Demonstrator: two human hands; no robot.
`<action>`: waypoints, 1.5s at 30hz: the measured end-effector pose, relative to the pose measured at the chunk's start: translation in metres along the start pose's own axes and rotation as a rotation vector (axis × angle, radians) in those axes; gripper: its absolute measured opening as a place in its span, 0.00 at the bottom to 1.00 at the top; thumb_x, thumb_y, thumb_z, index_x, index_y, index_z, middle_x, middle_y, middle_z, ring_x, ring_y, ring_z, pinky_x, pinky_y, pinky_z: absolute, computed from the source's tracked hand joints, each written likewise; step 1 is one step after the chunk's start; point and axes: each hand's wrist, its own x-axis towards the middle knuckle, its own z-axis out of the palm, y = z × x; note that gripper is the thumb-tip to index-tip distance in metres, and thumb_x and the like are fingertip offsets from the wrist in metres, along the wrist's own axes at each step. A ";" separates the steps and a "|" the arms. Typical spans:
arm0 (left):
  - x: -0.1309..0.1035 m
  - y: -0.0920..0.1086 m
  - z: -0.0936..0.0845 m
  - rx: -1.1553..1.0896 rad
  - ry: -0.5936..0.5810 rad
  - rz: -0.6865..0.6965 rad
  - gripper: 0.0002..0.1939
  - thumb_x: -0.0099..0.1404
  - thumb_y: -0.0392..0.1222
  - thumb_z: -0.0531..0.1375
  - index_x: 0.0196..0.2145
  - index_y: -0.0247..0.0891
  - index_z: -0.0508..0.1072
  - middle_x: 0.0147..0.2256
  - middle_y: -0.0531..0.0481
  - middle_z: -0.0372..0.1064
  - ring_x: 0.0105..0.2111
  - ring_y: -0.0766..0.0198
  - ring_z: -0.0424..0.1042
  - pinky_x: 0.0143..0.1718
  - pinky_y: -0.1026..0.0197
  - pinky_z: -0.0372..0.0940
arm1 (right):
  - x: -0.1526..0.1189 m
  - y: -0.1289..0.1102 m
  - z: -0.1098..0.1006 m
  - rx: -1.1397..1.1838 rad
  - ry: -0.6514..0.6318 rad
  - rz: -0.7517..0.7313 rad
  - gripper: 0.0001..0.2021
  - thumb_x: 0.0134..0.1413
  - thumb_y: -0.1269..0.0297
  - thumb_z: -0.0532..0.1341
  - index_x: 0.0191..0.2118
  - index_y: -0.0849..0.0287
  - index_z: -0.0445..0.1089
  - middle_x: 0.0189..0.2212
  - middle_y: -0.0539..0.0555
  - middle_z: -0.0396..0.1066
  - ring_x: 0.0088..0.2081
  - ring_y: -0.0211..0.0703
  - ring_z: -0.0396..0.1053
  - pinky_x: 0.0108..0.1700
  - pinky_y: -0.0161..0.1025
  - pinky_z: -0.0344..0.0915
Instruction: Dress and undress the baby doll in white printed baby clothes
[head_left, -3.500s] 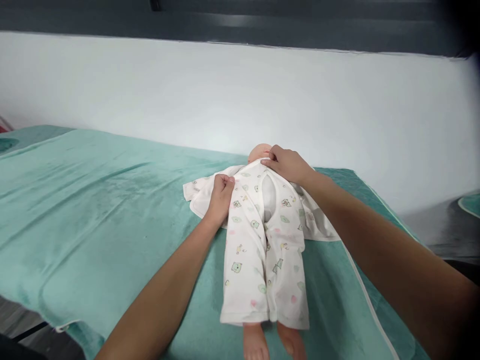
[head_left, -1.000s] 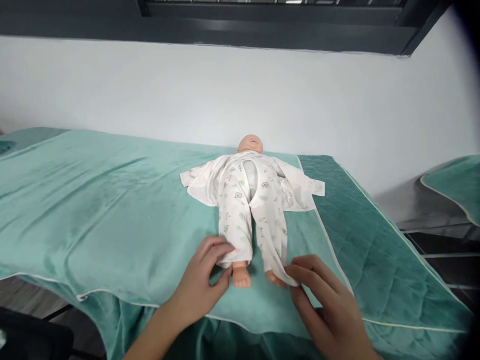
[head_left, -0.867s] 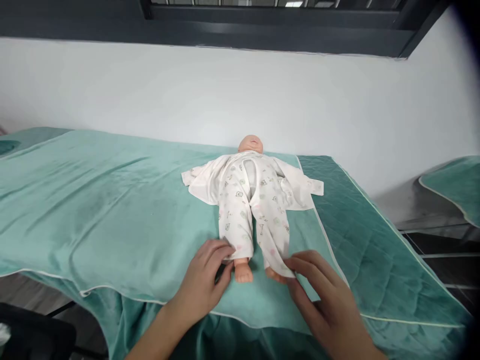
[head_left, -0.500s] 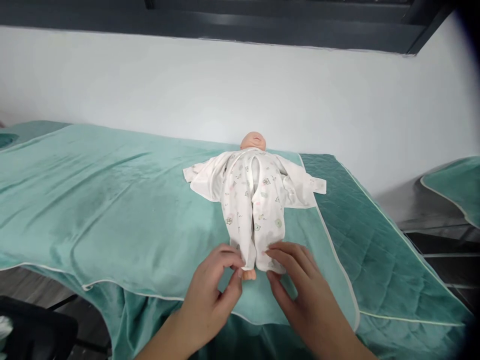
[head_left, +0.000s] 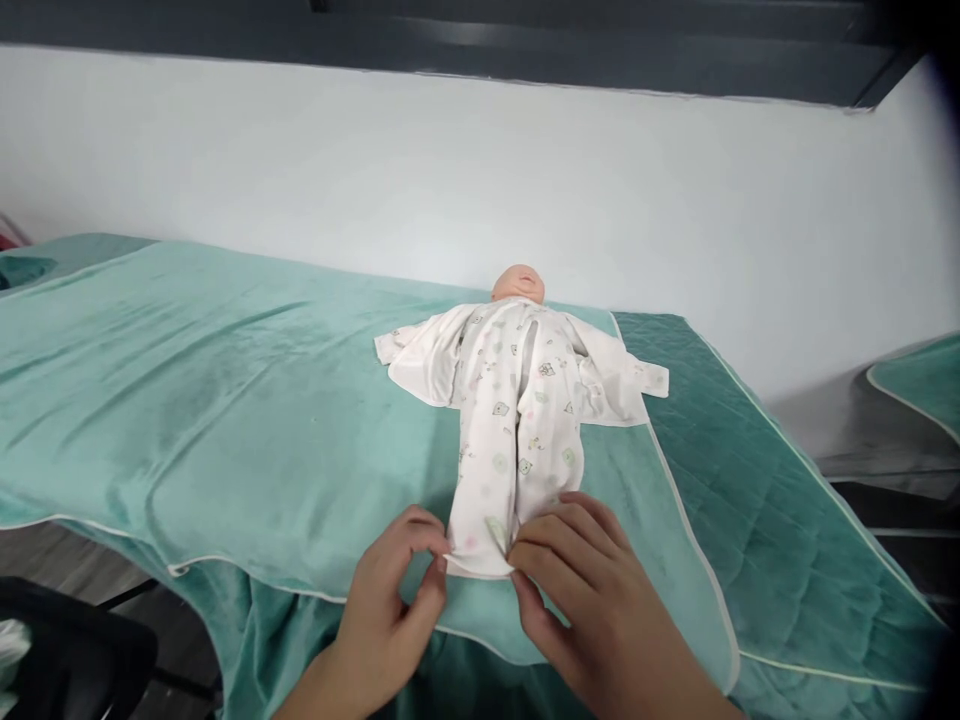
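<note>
A baby doll lies on its back with its bald head towards the wall. White printed baby clothes cover its body, with sleeves spread out to both sides and two legs pointing at me. My left hand pinches the outer corner of the left leg's hem between thumb and fingers. The inner corner of that same hem is pinched by my right hand, which lies over the lower end of the right leg. The hem is stretched flat between both hands, and the doll's feet are hidden.
A light green cloth covers the bed, over a darker quilted green cover at the right. A white wall stands behind. At the lower left is a black chair.
The left leg's hem is now pulled down over the doll's foot and spread wide. My right hand has moved left from the right leg to this hem. The view has shifted slightly.
</note>
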 end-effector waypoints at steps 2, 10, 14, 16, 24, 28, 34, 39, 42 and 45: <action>0.002 -0.007 -0.007 0.004 -0.037 -0.045 0.06 0.67 0.36 0.53 0.37 0.45 0.68 0.34 0.51 0.68 0.34 0.61 0.70 0.35 0.57 0.67 | -0.005 0.012 -0.004 0.020 -0.010 0.021 0.11 0.59 0.76 0.57 0.43 0.53 0.67 0.40 0.51 0.72 0.44 0.44 0.67 0.56 0.49 0.60; 0.073 -0.042 -0.022 0.391 0.064 0.009 0.08 0.68 0.36 0.53 0.43 0.41 0.70 0.43 0.47 0.71 0.44 0.56 0.69 0.46 0.52 0.66 | 0.001 0.113 0.000 -0.162 0.184 0.427 0.14 0.61 0.73 0.54 0.51 0.56 0.65 0.50 0.58 0.68 0.51 0.50 0.67 0.51 0.48 0.66; 0.127 -0.048 -0.011 0.738 -0.115 0.157 0.15 0.65 0.33 0.54 0.47 0.39 0.72 0.48 0.42 0.71 0.52 0.47 0.64 0.49 0.46 0.64 | 0.025 0.134 0.007 -0.349 0.038 0.381 0.11 0.60 0.72 0.55 0.46 0.57 0.69 0.47 0.59 0.70 0.50 0.55 0.64 0.51 0.50 0.64; 0.148 -0.046 -0.004 0.833 -0.184 0.197 0.13 0.64 0.33 0.54 0.44 0.37 0.74 0.48 0.39 0.70 0.52 0.44 0.63 0.46 0.45 0.64 | 0.034 0.136 0.010 -0.378 -0.011 0.370 0.09 0.60 0.72 0.55 0.42 0.56 0.70 0.44 0.58 0.71 0.47 0.53 0.65 0.48 0.47 0.63; 0.194 -0.054 0.017 0.712 -0.270 0.292 0.08 0.65 0.36 0.54 0.34 0.38 0.73 0.39 0.39 0.70 0.45 0.48 0.65 0.45 0.48 0.63 | 0.049 0.156 0.013 -0.450 -0.089 0.338 0.09 0.62 0.69 0.55 0.43 0.57 0.72 0.45 0.62 0.69 0.48 0.55 0.64 0.50 0.48 0.61; 0.212 -0.062 0.022 0.591 -0.282 0.366 0.09 0.66 0.39 0.53 0.32 0.38 0.72 0.35 0.40 0.70 0.41 0.51 0.66 0.47 0.49 0.62 | 0.060 0.171 0.012 -0.401 -0.102 0.327 0.11 0.61 0.66 0.56 0.48 0.58 0.72 0.48 0.63 0.68 0.51 0.57 0.63 0.51 0.49 0.61; 0.201 -0.066 0.016 0.523 -0.270 0.280 0.06 0.62 0.39 0.57 0.36 0.39 0.73 0.39 0.42 0.70 0.42 0.50 0.66 0.47 0.48 0.62 | 0.053 0.174 0.009 -0.289 -0.125 0.273 0.10 0.57 0.69 0.59 0.44 0.56 0.73 0.45 0.60 0.70 0.49 0.54 0.65 0.51 0.48 0.62; 0.188 -0.066 0.009 0.578 -0.309 0.209 0.05 0.57 0.38 0.60 0.33 0.40 0.74 0.41 0.42 0.69 0.46 0.48 0.65 0.45 0.47 0.62 | 0.050 0.170 0.012 -0.304 -0.104 0.260 0.09 0.56 0.73 0.57 0.39 0.56 0.73 0.41 0.59 0.72 0.46 0.54 0.66 0.47 0.48 0.64; 0.188 -0.067 0.007 0.551 -0.317 0.229 0.02 0.58 0.36 0.59 0.30 0.40 0.73 0.42 0.43 0.70 0.46 0.50 0.65 0.46 0.49 0.61 | 0.048 0.170 0.008 -0.272 -0.057 0.238 0.08 0.56 0.73 0.55 0.36 0.58 0.71 0.37 0.59 0.72 0.42 0.53 0.67 0.44 0.46 0.63; 0.186 -0.066 0.007 0.544 -0.309 0.253 0.06 0.62 0.34 0.56 0.30 0.40 0.72 0.38 0.45 0.71 0.43 0.53 0.65 0.44 0.51 0.61 | 0.040 0.172 0.000 -0.147 -0.010 0.243 0.07 0.61 0.69 0.54 0.34 0.57 0.69 0.35 0.57 0.71 0.39 0.49 0.68 0.40 0.43 0.63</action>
